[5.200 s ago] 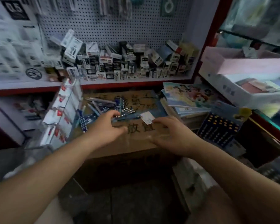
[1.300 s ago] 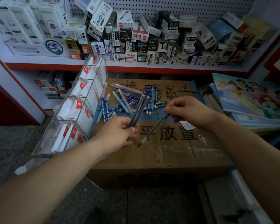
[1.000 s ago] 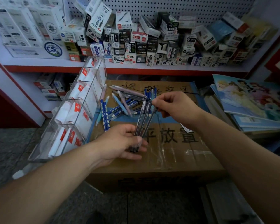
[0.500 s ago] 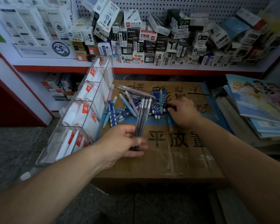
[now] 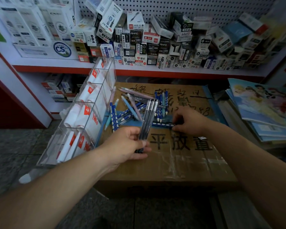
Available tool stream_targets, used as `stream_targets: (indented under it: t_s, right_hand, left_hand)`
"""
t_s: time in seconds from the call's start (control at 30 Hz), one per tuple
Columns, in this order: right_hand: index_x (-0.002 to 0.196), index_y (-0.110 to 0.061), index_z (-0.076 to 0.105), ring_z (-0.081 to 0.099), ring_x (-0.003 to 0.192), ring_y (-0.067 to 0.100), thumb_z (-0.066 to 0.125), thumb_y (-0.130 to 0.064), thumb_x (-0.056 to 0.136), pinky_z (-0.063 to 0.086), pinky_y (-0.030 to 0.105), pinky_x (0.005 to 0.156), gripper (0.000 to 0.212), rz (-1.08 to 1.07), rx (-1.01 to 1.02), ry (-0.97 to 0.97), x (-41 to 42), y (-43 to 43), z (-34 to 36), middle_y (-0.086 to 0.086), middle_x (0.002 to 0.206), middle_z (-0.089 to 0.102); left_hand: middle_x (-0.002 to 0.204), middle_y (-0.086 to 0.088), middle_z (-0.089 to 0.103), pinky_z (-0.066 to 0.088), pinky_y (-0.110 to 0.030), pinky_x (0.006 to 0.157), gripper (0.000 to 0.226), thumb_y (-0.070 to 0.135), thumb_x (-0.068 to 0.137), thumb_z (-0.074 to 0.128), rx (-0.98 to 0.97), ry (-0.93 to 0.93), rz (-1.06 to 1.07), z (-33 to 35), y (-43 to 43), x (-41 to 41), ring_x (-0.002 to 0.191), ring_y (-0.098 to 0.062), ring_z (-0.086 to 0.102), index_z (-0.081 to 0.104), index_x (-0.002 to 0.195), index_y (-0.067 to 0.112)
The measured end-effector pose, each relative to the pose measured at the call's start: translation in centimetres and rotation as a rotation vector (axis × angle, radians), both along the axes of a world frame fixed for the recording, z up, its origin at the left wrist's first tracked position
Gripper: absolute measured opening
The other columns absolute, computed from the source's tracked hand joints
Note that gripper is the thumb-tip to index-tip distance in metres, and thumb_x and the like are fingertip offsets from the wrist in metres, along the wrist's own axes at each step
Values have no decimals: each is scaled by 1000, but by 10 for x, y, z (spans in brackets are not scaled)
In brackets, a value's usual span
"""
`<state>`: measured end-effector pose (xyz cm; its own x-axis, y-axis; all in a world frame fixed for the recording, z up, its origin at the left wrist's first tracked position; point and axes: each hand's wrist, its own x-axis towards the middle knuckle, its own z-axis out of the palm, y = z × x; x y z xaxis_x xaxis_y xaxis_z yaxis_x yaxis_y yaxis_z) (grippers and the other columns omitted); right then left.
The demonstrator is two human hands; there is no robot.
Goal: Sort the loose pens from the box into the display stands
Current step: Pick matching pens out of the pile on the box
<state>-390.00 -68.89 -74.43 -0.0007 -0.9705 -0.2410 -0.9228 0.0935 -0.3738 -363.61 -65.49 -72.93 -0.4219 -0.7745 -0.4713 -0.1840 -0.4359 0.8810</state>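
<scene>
Checking head view. Left hand? (M)

Left hand (image 5: 129, 144) grips a bundle of slim dark pens with barcode labels (image 5: 147, 121) by the lower ends, fingers and thumb curled round them. The bundle stands tilted, tops leaning away over the pile. (R)

Right? (M)

Right hand (image 5: 191, 121) is palm down at the near right edge of the pile. Fingers are curled, tips on the end of a blue pen with white dots (image 5: 163, 124) lying crosswise. Pinched or only touched: cannot tell. (R)

Loose pens? (M)

Scattered pile of blue, pale blue and pink pens (image 5: 132, 104), all lying on the far left part of the top of the sealed brown cardboard box with black characters (image 5: 180, 164). (R)

Stand? (M)

Clear acrylic display stand with divided compartments (image 5: 110, 75) leans just beside the box's left side. Contact with the box is unclear. The compartments hold white packets with red marks (image 5: 82, 113). (R)

Rest? (M)

Behind the box is a white shelf with a red front edge (image 5: 172, 74), heaped with small pen cartons (image 5: 147, 45), and a white pegboard (image 5: 205, 7) above it. Right of the box sits a stack of notebooks with cartoon covers (image 5: 262, 104). Grey tiled floor (image 5: 15, 146) shows at lower left. (R)
</scene>
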Motion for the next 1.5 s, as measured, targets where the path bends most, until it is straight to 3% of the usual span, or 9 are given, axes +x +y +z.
stream_targets:
  t_s: [0.13,0.27,0.57,0.87,0.93,1.0,1.17,1.33,1.5]
  right_hand:
    - [101,-26,63,59,93,11,74,-39,90,52,33,83,20,-31,30,-65,3,6,-1,-8,100,63]
    - [93,-29,62,60,93,10,73,-36,92,50,30,79,12,-37,34,-81,5,8,-1,-8,97,63]
    - [110,-28,66,58,93,8,74,-39,89,44,24,71,25,-47,-3,-84,9,14,-5,-10,101,61]
    - [96,-26,66,62,93,8,78,-27,87,53,27,78,14,-93,-43,-151,13,20,7,-9,95,66]
    - [94,-23,68,62,88,5,78,-23,87,50,20,71,12,-139,-116,-270,12,23,17,-8,93,67]
    - [91,-18,71,64,80,5,77,-17,88,51,15,66,7,-226,-191,-521,10,27,28,-5,88,70]
    - [91,-15,73,66,73,12,72,-9,91,56,24,69,7,-415,-288,-1001,1,31,45,1,80,70]
    - [90,-13,65,63,69,11,70,-9,92,53,26,65,7,-478,-265,-1220,2,32,54,0,78,65]
    - [91,-8,66,66,70,16,67,-10,95,55,28,64,4,-345,-130,-1155,25,35,48,5,76,68]
  left_hand:
    - [106,-14,72,63,-34,75,29,-7,96,58,-13,-6,8,2,1,0,92,-21,76,64,119,11]
    - [105,-14,72,63,-33,75,25,-7,96,58,-20,-18,15,2,2,-1,92,-21,76,66,110,12]
    - [107,-15,72,63,-33,75,34,-6,96,58,-23,-19,28,0,-1,-3,93,-22,76,60,128,6]
    - [106,-14,73,62,-32,74,28,-5,97,58,-41,-30,32,0,0,-4,93,-21,76,64,119,11]
    - [105,-13,74,63,-32,74,27,-5,97,57,-44,-29,36,1,0,-3,93,-21,75,64,114,14]
    - [104,-12,75,63,-33,76,26,-5,97,57,-46,-28,37,2,0,-2,95,-22,75,64,110,16]
    - [104,-14,75,63,-37,81,28,-4,99,55,-65,-26,27,5,0,0,99,-24,74,62,106,21]
    - [107,-14,74,63,-38,84,26,-3,99,55,-80,-26,17,9,3,0,100,-23,74,61,115,16]
    - [105,-12,76,62,-43,86,25,-3,97,58,-37,10,17,9,6,-4,100,-24,74,62,108,20]
